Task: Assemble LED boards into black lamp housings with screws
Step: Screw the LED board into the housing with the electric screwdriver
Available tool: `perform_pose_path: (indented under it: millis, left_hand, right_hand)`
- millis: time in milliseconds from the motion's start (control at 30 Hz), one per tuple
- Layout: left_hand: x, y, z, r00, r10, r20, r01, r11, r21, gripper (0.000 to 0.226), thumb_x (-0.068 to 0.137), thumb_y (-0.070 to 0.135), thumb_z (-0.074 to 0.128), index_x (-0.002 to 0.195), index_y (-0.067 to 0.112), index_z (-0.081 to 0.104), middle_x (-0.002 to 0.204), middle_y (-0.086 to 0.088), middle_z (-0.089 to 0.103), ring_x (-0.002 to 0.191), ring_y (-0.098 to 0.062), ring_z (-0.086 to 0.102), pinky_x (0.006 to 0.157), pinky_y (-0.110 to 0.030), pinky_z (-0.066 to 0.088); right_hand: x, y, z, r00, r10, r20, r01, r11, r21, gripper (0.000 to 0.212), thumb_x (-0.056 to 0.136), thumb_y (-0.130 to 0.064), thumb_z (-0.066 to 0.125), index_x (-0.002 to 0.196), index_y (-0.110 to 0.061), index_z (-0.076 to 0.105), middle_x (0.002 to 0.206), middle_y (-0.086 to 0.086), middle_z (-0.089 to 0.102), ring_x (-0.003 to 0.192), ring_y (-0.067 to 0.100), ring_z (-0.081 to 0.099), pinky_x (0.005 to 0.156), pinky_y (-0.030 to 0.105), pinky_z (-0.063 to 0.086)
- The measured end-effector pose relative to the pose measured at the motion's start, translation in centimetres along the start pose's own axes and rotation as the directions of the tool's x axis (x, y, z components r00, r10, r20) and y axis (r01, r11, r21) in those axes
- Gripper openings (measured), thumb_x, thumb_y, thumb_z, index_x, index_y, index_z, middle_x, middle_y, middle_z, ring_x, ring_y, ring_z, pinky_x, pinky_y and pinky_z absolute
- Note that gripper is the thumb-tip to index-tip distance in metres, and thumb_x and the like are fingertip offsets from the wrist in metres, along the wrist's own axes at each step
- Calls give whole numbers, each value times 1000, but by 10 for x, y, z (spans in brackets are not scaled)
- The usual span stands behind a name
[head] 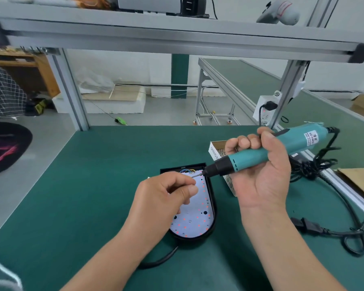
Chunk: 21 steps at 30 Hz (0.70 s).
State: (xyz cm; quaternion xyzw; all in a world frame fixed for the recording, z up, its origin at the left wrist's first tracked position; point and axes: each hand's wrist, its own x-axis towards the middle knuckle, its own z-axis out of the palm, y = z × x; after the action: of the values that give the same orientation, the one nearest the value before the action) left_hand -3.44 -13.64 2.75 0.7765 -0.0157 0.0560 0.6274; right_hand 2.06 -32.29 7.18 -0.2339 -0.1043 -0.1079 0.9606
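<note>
On the mat (93, 185), the board (195, 215) lies in the housing (214, 198) beneath my hands. My right hand (261, 177) grips the screwdriver (259, 157), tilted low; my left hand (164, 198) pinches what I take for a screw (192, 176) at its bit (198, 174). I'd seat it squarely, then stand the screwdriver upright before driving.

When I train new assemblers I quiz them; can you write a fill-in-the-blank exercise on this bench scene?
The right hand grips a teal electric ____.
The white LED board lies inside a ____ lamp housing.
The box of screws stands to the housing's ____.
Missing words: screwdriver; black; right.
</note>
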Motion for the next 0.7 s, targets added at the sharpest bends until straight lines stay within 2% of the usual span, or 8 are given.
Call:
perform_pose_path:
  millis: [100,200,400,500,600,700]
  left_hand:
    - [-1,-1,2,1000,8,-23,-6,997,77,15,88,32,83,90,46,78,80,11,77,79,-14,74,75,-48,64]
    - [-1,0,1,999,11,-38,-8,997,80,18,89,27,84,90,43,77,84,12,78,81,-17,75,74,-52,64]
    - [-3,2,-1,997,60,-41,-54,987,149,12,88,33,83,90,41,75,83,14,76,79,-11,72,77,-47,62]
    - [-3,2,-1,997,58,-46,-50,985,164,12,89,33,83,89,41,74,81,13,76,77,-15,71,76,-49,61]
    - [-3,2,-1,996,59,-60,-45,977,209,11,89,35,83,88,41,74,78,12,74,71,-16,68,71,-46,60]
    - [-3,2,-2,996,73,-58,-53,955,293,10,90,39,80,87,43,72,72,14,70,61,-10,57,59,-37,50]
  right_hand:
    - [0,-1,1,999,3,41,-3,1000,2,7,99,-12,58,94,-15,61,71,-3,47,68,16,50,82,36,53]
    - [-1,0,0,998,25,58,-24,1000,-20,9,99,-12,57,93,-16,62,71,-3,46,68,15,50,80,34,53]
    - [0,3,-3,997,48,58,-46,998,-35,7,98,-12,57,94,-17,62,71,-3,45,67,15,48,79,33,53]
    - [1,4,-3,996,48,70,-45,998,-49,9,98,-13,57,92,-17,62,70,-3,46,67,15,49,78,33,53]
    - [0,5,-3,994,49,98,-42,997,-72,9,99,-12,56,94,-17,61,70,-3,46,67,15,49,79,34,54]
    - [-1,5,-4,983,61,171,-41,992,-120,12,101,-11,52,98,-18,61,71,-4,48,68,15,50,81,35,53]
